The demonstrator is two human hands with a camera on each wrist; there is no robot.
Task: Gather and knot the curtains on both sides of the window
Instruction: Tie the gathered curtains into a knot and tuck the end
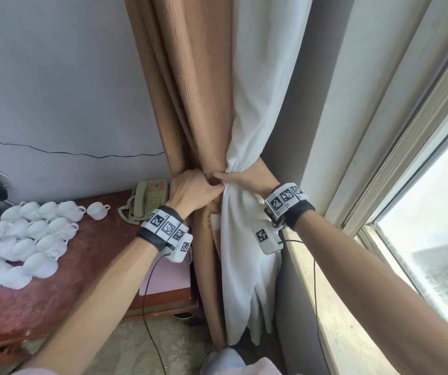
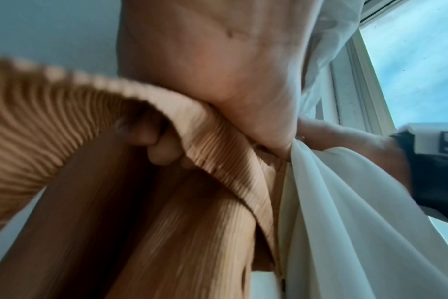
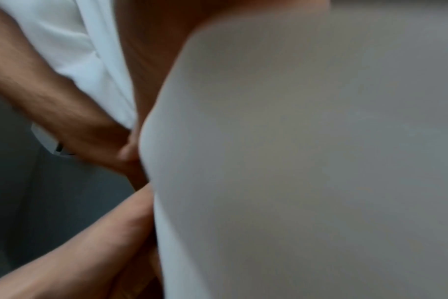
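No readable words or numbers anywhere around me.

The bands on my wrists (image 1: 167, 228) (image 1: 285, 199) carry only black-and-white square code patterns, with tiny marks beside them too small to read; the small boxes hanging under each wrist show the same kind of pattern. The telephone (image 1: 150, 199) on the worktop (image 1: 87, 255) has a keypad and a label above it, but both are too small and blurred for me to make out. My wrist views show no writing.
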